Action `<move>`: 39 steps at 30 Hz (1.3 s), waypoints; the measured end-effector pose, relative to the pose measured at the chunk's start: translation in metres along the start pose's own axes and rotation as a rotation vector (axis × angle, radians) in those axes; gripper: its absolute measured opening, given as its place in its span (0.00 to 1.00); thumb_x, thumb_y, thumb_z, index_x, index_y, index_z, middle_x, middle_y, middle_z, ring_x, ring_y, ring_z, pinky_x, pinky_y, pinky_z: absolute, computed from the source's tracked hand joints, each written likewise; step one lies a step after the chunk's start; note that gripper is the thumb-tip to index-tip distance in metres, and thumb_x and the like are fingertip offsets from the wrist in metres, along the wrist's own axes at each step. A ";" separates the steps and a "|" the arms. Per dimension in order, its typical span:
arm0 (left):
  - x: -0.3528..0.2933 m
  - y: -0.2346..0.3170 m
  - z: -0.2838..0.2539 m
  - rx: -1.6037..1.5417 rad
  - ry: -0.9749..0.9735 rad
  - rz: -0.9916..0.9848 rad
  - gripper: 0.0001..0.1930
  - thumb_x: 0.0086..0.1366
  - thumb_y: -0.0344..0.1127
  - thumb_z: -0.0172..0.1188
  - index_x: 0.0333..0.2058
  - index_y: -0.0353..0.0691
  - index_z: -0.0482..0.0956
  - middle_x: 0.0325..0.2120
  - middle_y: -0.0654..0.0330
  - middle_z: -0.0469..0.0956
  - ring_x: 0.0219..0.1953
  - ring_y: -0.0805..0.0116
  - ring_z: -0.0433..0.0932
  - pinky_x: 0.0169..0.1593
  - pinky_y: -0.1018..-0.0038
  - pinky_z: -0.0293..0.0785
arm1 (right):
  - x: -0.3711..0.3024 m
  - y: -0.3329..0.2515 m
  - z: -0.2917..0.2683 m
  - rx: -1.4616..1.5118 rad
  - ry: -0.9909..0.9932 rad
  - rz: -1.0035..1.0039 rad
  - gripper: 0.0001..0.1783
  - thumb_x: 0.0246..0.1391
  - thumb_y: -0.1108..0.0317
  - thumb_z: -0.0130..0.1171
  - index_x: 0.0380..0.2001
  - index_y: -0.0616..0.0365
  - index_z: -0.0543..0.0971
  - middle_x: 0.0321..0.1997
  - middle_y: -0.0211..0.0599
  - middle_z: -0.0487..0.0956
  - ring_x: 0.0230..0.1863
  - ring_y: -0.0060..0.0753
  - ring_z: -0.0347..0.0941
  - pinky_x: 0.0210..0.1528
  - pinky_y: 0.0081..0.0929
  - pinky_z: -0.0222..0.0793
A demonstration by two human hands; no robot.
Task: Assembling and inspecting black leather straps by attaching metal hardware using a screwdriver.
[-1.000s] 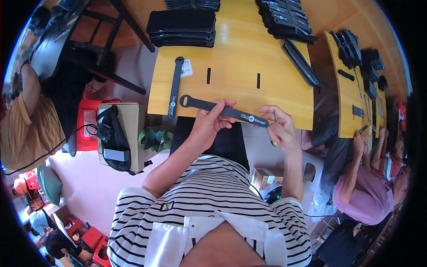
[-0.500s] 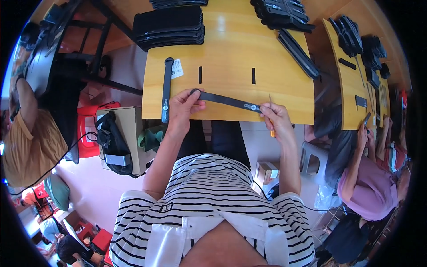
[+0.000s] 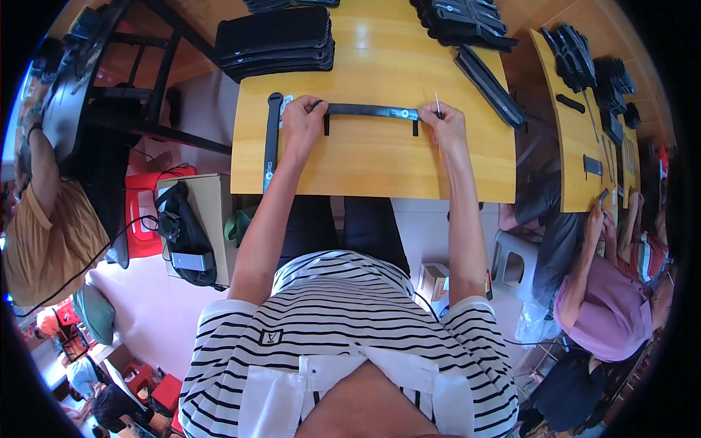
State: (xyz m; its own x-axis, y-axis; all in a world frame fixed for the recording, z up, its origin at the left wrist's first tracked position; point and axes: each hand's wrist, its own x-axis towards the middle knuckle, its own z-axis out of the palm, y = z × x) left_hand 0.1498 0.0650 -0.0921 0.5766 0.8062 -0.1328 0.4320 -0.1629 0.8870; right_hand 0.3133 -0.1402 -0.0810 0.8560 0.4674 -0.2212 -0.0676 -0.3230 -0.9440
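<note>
Left hand: up the bench (image 3: 365, 164) from near its front edge half a second ago; left hand (image 3: 301, 124) now lies beside the second strap (image 3: 274, 128), its wrist near that strap's lower part.
Held strap: the dark strap (image 3: 365, 111) slanted down to the right before; now runs nearly level, with a slight bow.
Dark marks: left mark (image 3: 327, 126) and right mark (image 3: 415, 129) both showed whole; the strap now covers their upper ends.
Right hand: right hand (image 3: 447, 125) has travelled up the bench too, carrying a slim pointed tool (image 3: 437, 101).
Meaning: looks like the strap is being set against the two marks, perhaps to check its length; my judgement.
Left grip: thumb and fingers pinching the strap's looped end, just left of the left mark.
Span: strap stretches between both hands, across the gap between the marks; cannot tell if it touches the wood.
Right grip: fingertips pinching the strap's plain end, just above the right mark; tool kept in the same hand, tip pointing away from the body.
</note>
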 end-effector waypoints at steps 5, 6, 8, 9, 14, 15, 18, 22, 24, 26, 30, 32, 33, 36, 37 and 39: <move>0.001 -0.002 0.008 0.095 0.080 0.018 0.10 0.52 0.37 0.60 0.29 0.36 0.80 0.23 0.54 0.79 0.28 0.60 0.78 0.34 0.70 0.71 | 0.016 0.021 0.007 -0.180 0.085 -0.090 0.03 0.44 0.74 0.61 0.23 0.61 0.78 0.17 0.26 0.73 0.18 0.14 0.64 0.21 0.14 0.58; 0.001 -0.001 0.008 0.107 0.100 0.039 0.10 0.52 0.37 0.60 0.29 0.36 0.80 0.24 0.53 0.79 0.28 0.59 0.78 0.34 0.69 0.71 | 0.018 0.023 0.008 -0.148 0.104 -0.118 0.02 0.43 0.75 0.62 0.23 0.61 0.78 0.18 0.26 0.74 0.20 0.16 0.65 0.23 0.14 0.60; 0.001 -0.001 0.008 0.114 0.093 0.021 0.10 0.52 0.37 0.60 0.29 0.36 0.80 0.23 0.53 0.79 0.28 0.59 0.78 0.34 0.69 0.71 | 0.019 0.028 0.009 -0.116 0.122 -0.143 0.02 0.42 0.76 0.62 0.23 0.61 0.78 0.18 0.27 0.74 0.21 0.17 0.67 0.25 0.15 0.62; 0.002 -0.001 0.008 0.120 0.089 0.007 0.10 0.52 0.37 0.59 0.29 0.36 0.80 0.23 0.53 0.79 0.28 0.59 0.78 0.34 0.69 0.71 | 0.016 0.021 0.010 -0.135 0.133 -0.117 0.02 0.41 0.76 0.62 0.22 0.62 0.78 0.18 0.27 0.75 0.21 0.17 0.67 0.25 0.15 0.62; -0.002 0.001 0.007 0.132 0.107 0.030 0.10 0.52 0.36 0.59 0.29 0.36 0.80 0.23 0.53 0.79 0.29 0.57 0.78 0.34 0.68 0.71 | 0.012 0.013 0.014 -0.181 0.165 -0.094 0.05 0.38 0.75 0.65 0.20 0.63 0.78 0.17 0.29 0.74 0.20 0.20 0.68 0.26 0.20 0.65; -0.003 0.001 0.007 0.153 0.120 0.055 0.09 0.52 0.36 0.59 0.29 0.37 0.80 0.23 0.53 0.79 0.29 0.57 0.78 0.34 0.68 0.71 | 0.011 0.011 0.015 -0.175 0.183 -0.088 0.05 0.38 0.75 0.64 0.20 0.63 0.78 0.17 0.29 0.74 0.20 0.20 0.68 0.26 0.20 0.65; -0.004 0.004 0.008 0.175 0.116 0.062 0.09 0.53 0.36 0.59 0.30 0.37 0.79 0.23 0.52 0.78 0.29 0.55 0.78 0.34 0.67 0.70 | 0.010 0.012 0.015 -0.177 0.203 -0.079 0.04 0.38 0.75 0.64 0.20 0.63 0.78 0.17 0.30 0.75 0.20 0.21 0.69 0.27 0.20 0.66; -0.005 -0.001 0.009 0.200 0.140 0.127 0.09 0.54 0.36 0.59 0.30 0.37 0.79 0.23 0.53 0.78 0.29 0.54 0.78 0.34 0.66 0.70 | 0.014 0.019 0.017 -0.217 0.227 -0.104 0.04 0.36 0.74 0.64 0.20 0.61 0.79 0.16 0.32 0.75 0.20 0.24 0.70 0.28 0.23 0.67; -0.005 -0.003 0.010 0.199 0.157 0.136 0.07 0.54 0.34 0.59 0.29 0.37 0.78 0.25 0.52 0.78 0.29 0.53 0.77 0.34 0.65 0.70 | 0.015 0.020 0.018 -0.209 0.229 -0.097 0.04 0.36 0.73 0.64 0.19 0.61 0.79 0.16 0.32 0.75 0.20 0.25 0.71 0.28 0.23 0.67; -0.006 -0.004 0.011 0.225 0.175 0.198 0.07 0.54 0.33 0.59 0.29 0.37 0.78 0.25 0.51 0.77 0.30 0.52 0.76 0.34 0.64 0.70 | 0.014 0.020 0.018 -0.200 0.229 -0.091 0.05 0.36 0.73 0.64 0.19 0.61 0.79 0.16 0.33 0.75 0.20 0.25 0.71 0.28 0.24 0.67; -0.008 -0.003 0.011 0.297 0.205 0.284 0.05 0.53 0.31 0.59 0.29 0.37 0.76 0.26 0.50 0.73 0.30 0.50 0.74 0.33 0.61 0.68 | 0.011 0.016 0.019 -0.254 0.253 -0.092 0.05 0.36 0.73 0.65 0.19 0.60 0.79 0.16 0.33 0.75 0.20 0.26 0.71 0.28 0.25 0.67; -0.009 0.001 0.012 0.308 0.213 0.277 0.06 0.53 0.32 0.59 0.29 0.37 0.77 0.25 0.52 0.73 0.28 0.54 0.74 0.32 0.64 0.68 | 0.011 0.017 0.019 -0.265 0.258 -0.096 0.05 0.36 0.72 0.65 0.19 0.60 0.79 0.16 0.33 0.75 0.20 0.26 0.71 0.28 0.25 0.67; -0.009 0.002 0.012 0.320 0.224 0.270 0.06 0.53 0.33 0.60 0.29 0.37 0.77 0.23 0.54 0.73 0.27 0.58 0.74 0.32 0.66 0.68 | 0.011 0.017 0.019 -0.267 0.266 -0.096 0.05 0.36 0.72 0.65 0.19 0.60 0.79 0.16 0.32 0.75 0.20 0.27 0.71 0.28 0.25 0.67; -0.010 0.002 0.011 0.315 0.234 0.280 0.06 0.53 0.33 0.60 0.29 0.37 0.77 0.22 0.54 0.73 0.26 0.59 0.73 0.31 0.66 0.67 | 0.010 0.016 0.020 -0.276 0.277 -0.108 0.05 0.35 0.72 0.66 0.18 0.59 0.78 0.16 0.32 0.74 0.20 0.27 0.71 0.27 0.26 0.67; -0.010 0.001 0.011 0.315 0.234 0.280 0.06 0.53 0.33 0.60 0.29 0.37 0.77 0.22 0.54 0.73 0.26 0.59 0.73 0.31 0.66 0.67 | 0.009 0.016 0.020 -0.284 0.281 -0.120 0.05 0.35 0.71 0.66 0.18 0.58 0.78 0.15 0.32 0.74 0.20 0.27 0.70 0.27 0.26 0.66; -0.009 0.001 0.011 0.300 0.224 0.262 0.06 0.52 0.32 0.61 0.29 0.37 0.77 0.22 0.55 0.73 0.25 0.60 0.72 0.31 0.67 0.67 | 0.011 0.022 0.021 -0.306 0.302 -0.171 0.06 0.35 0.71 0.66 0.18 0.58 0.78 0.15 0.31 0.73 0.19 0.27 0.70 0.26 0.26 0.66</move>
State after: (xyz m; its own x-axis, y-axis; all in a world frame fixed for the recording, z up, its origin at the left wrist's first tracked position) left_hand 0.1524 0.0511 -0.0950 0.5435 0.8135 0.2070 0.4925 -0.5088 0.7061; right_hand 0.3110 -0.1249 -0.1089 0.9557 0.2891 0.0560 0.2036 -0.5114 -0.8349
